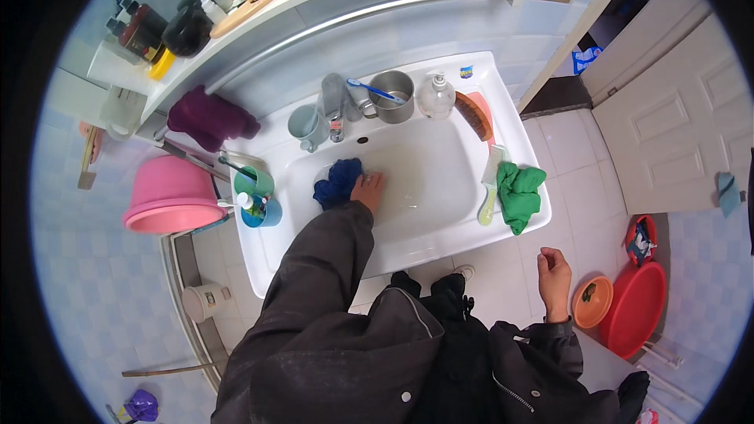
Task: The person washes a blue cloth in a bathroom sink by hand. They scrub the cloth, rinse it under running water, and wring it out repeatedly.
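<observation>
My left hand [367,191] reaches down into the white sink [424,235], its fingers parted. It touches the right edge of a crumpled dark blue cloth [338,183], and its undersides are hidden. Cloudy water [408,188] seems to lie in the basin. Off the sink's right front corner, my right hand [555,279] hangs in the air with curled fingers and nothing visible in them. A bunched green cloth [520,196] lies on the right rim, beside a comb-like tool with a light green handle [488,206].
Behind the basin stand a clear cup [306,126], the faucet [334,106], a metal mug [393,110] with a blue toothbrush across it, and a pump bottle [436,98]. A brown comb [473,118] lies rightward. Toothbrush cups [263,213] crowd the left rim. Pink basins [169,196] hang left.
</observation>
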`<control>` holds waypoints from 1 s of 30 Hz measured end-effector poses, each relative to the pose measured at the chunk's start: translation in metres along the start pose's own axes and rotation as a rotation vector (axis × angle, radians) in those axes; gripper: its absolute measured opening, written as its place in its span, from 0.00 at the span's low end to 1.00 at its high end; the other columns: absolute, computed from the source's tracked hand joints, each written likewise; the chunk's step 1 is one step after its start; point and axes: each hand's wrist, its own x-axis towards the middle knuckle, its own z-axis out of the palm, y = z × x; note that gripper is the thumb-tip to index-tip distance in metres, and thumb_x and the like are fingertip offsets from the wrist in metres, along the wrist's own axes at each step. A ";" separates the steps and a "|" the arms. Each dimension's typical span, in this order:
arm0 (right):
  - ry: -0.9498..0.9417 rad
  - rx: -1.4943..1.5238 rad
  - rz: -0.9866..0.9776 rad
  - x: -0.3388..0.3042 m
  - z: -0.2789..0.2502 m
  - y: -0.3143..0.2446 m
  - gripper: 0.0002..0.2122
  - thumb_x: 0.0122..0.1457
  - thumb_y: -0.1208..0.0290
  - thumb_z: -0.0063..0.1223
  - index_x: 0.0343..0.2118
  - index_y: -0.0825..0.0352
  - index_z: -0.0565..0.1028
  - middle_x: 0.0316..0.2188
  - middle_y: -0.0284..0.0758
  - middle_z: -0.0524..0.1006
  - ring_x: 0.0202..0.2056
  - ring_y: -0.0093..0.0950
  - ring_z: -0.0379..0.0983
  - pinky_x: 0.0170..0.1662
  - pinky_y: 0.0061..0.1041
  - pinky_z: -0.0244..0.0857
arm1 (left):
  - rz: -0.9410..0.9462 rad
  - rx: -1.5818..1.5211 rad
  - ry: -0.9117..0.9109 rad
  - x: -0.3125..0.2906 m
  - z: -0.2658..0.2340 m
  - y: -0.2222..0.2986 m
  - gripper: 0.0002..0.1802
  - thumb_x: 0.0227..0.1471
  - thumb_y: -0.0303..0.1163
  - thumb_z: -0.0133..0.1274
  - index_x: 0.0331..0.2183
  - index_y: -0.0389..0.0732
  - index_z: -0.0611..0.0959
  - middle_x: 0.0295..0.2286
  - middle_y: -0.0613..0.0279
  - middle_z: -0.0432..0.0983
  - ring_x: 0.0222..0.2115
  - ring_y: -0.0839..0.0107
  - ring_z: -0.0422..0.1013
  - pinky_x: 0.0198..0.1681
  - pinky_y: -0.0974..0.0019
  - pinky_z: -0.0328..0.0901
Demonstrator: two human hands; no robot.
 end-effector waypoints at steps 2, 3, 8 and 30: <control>0.013 -0.001 0.005 0.002 -0.003 0.001 0.09 0.58 0.74 0.50 0.39 0.73 0.74 0.31 0.39 0.79 0.33 0.25 0.75 0.39 0.23 0.68 | -0.078 -0.083 -0.137 0.002 0.008 0.008 0.24 0.55 0.29 0.37 0.55 0.40 0.67 0.55 0.54 0.62 0.56 0.61 0.60 0.61 0.53 0.47; 0.021 -0.004 0.013 0.002 -0.004 0.002 0.09 0.58 0.74 0.50 0.39 0.73 0.74 0.31 0.41 0.79 0.33 0.29 0.76 0.39 0.25 0.68 | -0.084 -0.088 -0.094 0.003 0.010 0.010 0.24 0.54 0.29 0.38 0.54 0.40 0.68 0.54 0.53 0.63 0.55 0.60 0.62 0.61 0.53 0.48; 0.029 -0.042 0.036 0.003 -0.009 0.007 0.09 0.57 0.74 0.51 0.39 0.72 0.75 0.31 0.43 0.79 0.34 0.33 0.77 0.40 0.28 0.69 | -0.109 -0.186 -0.084 0.011 0.003 0.008 0.23 0.49 0.30 0.44 0.49 0.39 0.71 0.47 0.52 0.69 0.47 0.56 0.68 0.56 0.53 0.54; -0.014 -0.045 -0.040 0.015 0.009 0.003 0.09 0.58 0.74 0.51 0.39 0.73 0.75 0.30 0.39 0.79 0.32 0.26 0.76 0.39 0.23 0.69 | -0.723 -0.387 -0.005 -0.041 -0.069 -0.046 0.19 0.45 0.26 0.50 0.42 0.54 0.77 0.44 0.62 0.70 0.44 0.50 0.67 0.42 0.47 0.67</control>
